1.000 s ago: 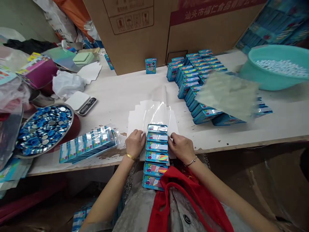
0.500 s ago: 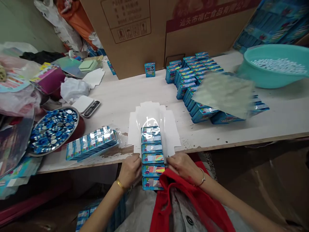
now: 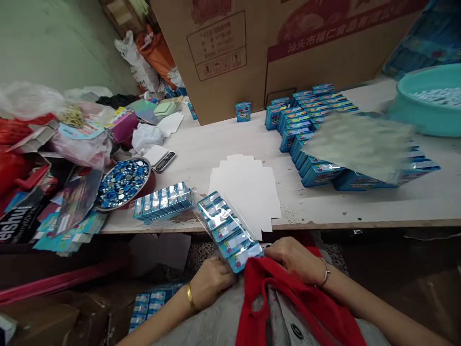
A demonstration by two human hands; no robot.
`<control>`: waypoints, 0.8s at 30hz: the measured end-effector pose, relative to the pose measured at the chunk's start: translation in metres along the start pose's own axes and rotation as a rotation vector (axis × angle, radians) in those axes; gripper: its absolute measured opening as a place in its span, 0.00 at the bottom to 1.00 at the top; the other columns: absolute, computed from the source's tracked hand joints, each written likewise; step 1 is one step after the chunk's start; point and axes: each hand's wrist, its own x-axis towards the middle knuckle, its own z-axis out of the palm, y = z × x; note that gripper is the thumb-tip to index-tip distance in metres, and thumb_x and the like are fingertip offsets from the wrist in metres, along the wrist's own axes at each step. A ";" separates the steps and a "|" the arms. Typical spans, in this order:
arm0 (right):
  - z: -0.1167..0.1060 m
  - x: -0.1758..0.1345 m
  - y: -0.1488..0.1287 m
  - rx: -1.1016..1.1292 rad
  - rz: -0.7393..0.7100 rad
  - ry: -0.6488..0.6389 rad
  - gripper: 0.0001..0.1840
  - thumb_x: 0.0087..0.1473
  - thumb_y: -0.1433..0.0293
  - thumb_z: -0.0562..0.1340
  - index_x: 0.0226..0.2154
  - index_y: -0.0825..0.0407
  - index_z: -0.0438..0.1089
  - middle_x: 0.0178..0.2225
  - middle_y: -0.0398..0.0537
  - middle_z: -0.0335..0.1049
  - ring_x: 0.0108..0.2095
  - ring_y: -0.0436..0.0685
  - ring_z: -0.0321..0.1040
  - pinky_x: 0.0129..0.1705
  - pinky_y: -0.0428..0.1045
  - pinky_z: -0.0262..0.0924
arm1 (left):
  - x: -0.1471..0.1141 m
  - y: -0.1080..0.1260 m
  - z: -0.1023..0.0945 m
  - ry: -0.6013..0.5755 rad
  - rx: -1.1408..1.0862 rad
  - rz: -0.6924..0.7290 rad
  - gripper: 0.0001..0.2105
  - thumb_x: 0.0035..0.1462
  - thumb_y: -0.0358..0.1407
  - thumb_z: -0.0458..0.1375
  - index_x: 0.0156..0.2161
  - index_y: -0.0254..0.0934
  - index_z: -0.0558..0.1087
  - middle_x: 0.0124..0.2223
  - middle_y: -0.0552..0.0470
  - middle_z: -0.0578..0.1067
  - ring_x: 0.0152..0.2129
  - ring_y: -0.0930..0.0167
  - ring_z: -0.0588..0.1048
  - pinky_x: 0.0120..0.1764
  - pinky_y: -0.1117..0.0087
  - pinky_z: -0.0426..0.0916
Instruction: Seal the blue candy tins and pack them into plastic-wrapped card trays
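Note:
A clear plastic bag (image 3: 230, 229) with a row of small blue boxes inside slants from my body up to the left, over the table's front edge. My left hand (image 3: 213, 278), a gold bangle at its wrist, is closed at the bag's lower left side. On the other side, my right hand (image 3: 292, 255) is closed at the bag's near end, by the red apron strap (image 3: 288, 283). My fingertips are partly hidden. Beyond the bag, a white cut-out card (image 3: 248, 190) lies flat on the table. Another filled bag (image 3: 163, 202) rests to the left.
A bowl of blue-and-silver pieces (image 3: 124, 182) and a small scale (image 3: 160, 157) are at the left. Several rows of blue boxes (image 3: 302, 125) stand at the right, partly under a pale sheet (image 3: 360, 144). A turquoise basin (image 3: 428, 115) and a big carton (image 3: 223, 53) stand behind.
The bag of blue boxes has left the white card and swung from straight ahead to a slant leftward. Both hands have come down closer to my body. The view has turned left.

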 end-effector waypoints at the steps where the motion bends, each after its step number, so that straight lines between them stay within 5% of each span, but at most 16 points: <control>1: -0.006 0.003 0.007 -0.007 0.071 0.082 0.19 0.59 0.65 0.53 0.19 0.52 0.65 0.18 0.46 0.67 0.19 0.49 0.57 0.25 0.48 0.39 | 0.016 -0.001 -0.002 0.020 0.009 -0.004 0.21 0.68 0.40 0.42 0.28 0.37 0.71 0.25 0.51 0.73 0.25 0.72 0.72 0.32 0.69 0.63; 6: -0.048 0.009 0.067 0.230 0.484 0.542 0.18 0.57 0.55 0.55 0.25 0.50 0.67 0.18 0.42 0.64 0.22 0.51 0.59 0.27 0.47 0.50 | 0.106 0.002 -0.020 0.164 -0.066 0.012 0.14 0.64 0.41 0.51 0.47 0.36 0.72 0.39 0.47 0.78 0.34 0.70 0.76 0.36 0.70 0.68; 8: -0.058 0.003 0.082 0.412 0.564 0.677 0.21 0.56 0.49 0.55 0.30 0.50 0.67 0.21 0.42 0.65 0.24 0.52 0.62 0.29 0.47 0.55 | 0.120 -0.002 -0.032 0.324 -0.125 -0.037 0.14 0.62 0.40 0.55 0.50 0.36 0.71 0.42 0.47 0.77 0.39 0.69 0.75 0.41 0.69 0.69; 12: -0.051 0.001 0.076 0.690 0.670 0.818 0.28 0.53 0.42 0.53 0.28 0.49 0.65 0.31 0.47 0.70 0.34 0.55 0.67 0.33 0.48 0.60 | 0.103 -0.033 -0.050 0.890 -0.161 -0.535 0.14 0.59 0.40 0.58 0.49 0.37 0.71 0.46 0.45 0.73 0.45 0.67 0.72 0.44 0.67 0.68; 14: -0.041 0.010 0.062 0.763 0.657 0.815 0.28 0.52 0.41 0.55 0.29 0.49 0.64 0.32 0.45 0.69 0.36 0.54 0.67 0.36 0.49 0.62 | 0.086 -0.053 -0.048 1.042 -0.270 -0.796 0.19 0.57 0.43 0.59 0.51 0.37 0.70 0.49 0.43 0.72 0.47 0.66 0.71 0.46 0.66 0.68; 18: -0.025 0.030 0.043 0.841 0.617 0.817 0.27 0.49 0.42 0.59 0.27 0.48 0.59 0.27 0.39 0.63 0.31 0.51 0.61 0.37 0.48 0.61 | 0.065 -0.077 -0.027 1.088 -0.727 -1.066 0.25 0.51 0.50 0.62 0.49 0.36 0.72 0.49 0.43 0.74 0.47 0.65 0.72 0.49 0.65 0.67; 24: -0.014 0.036 0.042 0.853 0.622 0.819 0.27 0.50 0.42 0.59 0.24 0.48 0.58 0.26 0.40 0.63 0.29 0.51 0.60 0.34 0.47 0.62 | 0.052 -0.085 -0.017 0.869 -1.037 -1.003 0.25 0.44 0.49 0.67 0.45 0.33 0.77 0.41 0.47 0.79 0.36 0.69 0.75 0.41 0.69 0.70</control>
